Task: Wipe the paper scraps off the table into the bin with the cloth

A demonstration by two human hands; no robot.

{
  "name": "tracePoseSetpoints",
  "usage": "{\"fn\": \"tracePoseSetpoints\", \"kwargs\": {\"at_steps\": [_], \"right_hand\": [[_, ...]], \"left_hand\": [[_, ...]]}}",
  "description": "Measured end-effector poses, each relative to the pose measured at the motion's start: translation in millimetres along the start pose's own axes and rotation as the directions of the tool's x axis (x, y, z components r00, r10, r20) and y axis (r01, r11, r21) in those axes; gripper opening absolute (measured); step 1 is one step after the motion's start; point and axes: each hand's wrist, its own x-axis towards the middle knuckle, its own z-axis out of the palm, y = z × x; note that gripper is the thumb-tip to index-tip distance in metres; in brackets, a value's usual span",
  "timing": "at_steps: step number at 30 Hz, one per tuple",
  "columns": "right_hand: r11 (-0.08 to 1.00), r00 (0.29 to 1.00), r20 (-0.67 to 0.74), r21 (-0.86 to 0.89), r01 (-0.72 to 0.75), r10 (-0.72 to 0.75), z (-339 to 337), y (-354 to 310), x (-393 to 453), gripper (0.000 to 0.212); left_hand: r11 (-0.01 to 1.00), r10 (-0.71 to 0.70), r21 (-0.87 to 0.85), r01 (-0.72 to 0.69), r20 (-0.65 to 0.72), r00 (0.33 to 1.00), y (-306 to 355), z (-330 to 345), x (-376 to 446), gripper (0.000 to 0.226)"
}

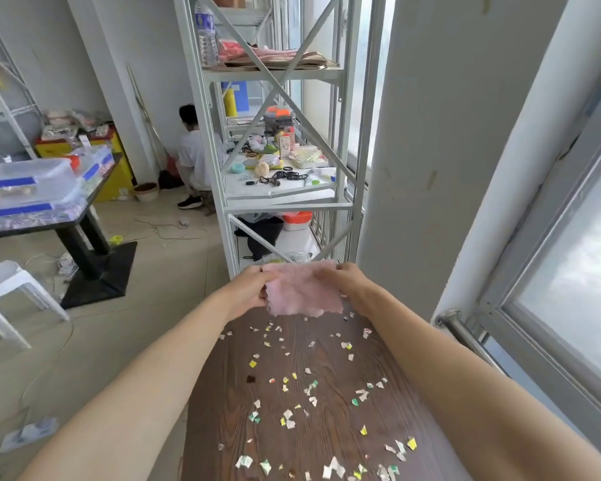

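Note:
A pink cloth (301,289) hangs over the far end of the dark wooden table (330,345). My left hand (248,288) grips its left edge and my right hand (353,282) grips its right edge, both arms stretched forward. Several small paper scraps (309,394), white, yellow and green, lie scattered over the tabletop from just below the cloth to the near edge. No bin is in view.
A white metal shelf rack (278,140) full of small items stands right behind the table's far end. A white pillar (431,151) and a window (569,272) are on the right. On the left are a black table with plastic boxes (32,189), a white stool (11,289), and a crouching person (191,157).

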Motion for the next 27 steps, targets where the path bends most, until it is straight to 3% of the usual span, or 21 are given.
{"fn": "tracePoseSetpoints", "kwargs": {"at_steps": [3,6,11,13,15,17,20,24,27], "right_hand": [[0.991,0.997,0.024,0.105,-0.080,0.078,10.2,-0.2,-1.3,0.060],[0.995,0.995,0.022,-0.040,-0.096,0.097,20.5,2.5,-4.9,0.051],[0.958,0.978,-0.123,-0.255,0.131,-0.167,30.6,5.9,-3.4,0.034],[0.932,0.962,-0.149,-0.320,0.172,-0.229,35.2,6.7,-7.0,0.026],[0.901,0.938,-0.197,-0.388,0.193,-0.285,42.8,6.8,-10.7,0.023],[0.875,0.917,-0.234,-0.443,0.196,-0.324,54.3,6.3,-11.1,0.022],[0.897,0.929,-0.229,-0.404,0.181,-0.291,72.2,1.4,-10.8,0.035],[0.958,0.957,-0.186,-0.224,0.181,-0.224,81.9,-1.4,-7.5,0.049],[0.982,0.979,-0.110,-0.099,0.162,-0.173,82.2,1.1,-7.1,0.040]], "left_hand": [[0.997,0.022,-0.075,-0.026,-0.061,0.998,-4.5,6.6,-2.7,0.024],[0.991,0.017,-0.130,-0.028,-0.084,0.996,-9.8,6.7,2.3,0.030],[0.995,0.015,0.096,-0.009,-0.061,0.998,-23.5,6.0,3.9,0.037],[0.978,0.048,0.206,-0.018,-0.141,0.989,-27.6,9.3,7.5,0.049],[0.920,0.157,0.389,-0.038,-0.280,0.947,-27.0,16.5,9.0,0.036],[0.884,0.241,0.465,-0.046,-0.369,0.898,-28.8,23.0,10.7,0.032],[0.872,0.305,0.474,-0.120,-0.335,0.891,-28.7,30.5,5.5,0.057],[0.877,0.360,0.416,-0.241,-0.236,0.903,-30.0,34.4,1.5,0.041],[0.926,0.311,0.263,-0.271,-0.127,0.942,-34.2,26.1,-3.2,0.047]]}}
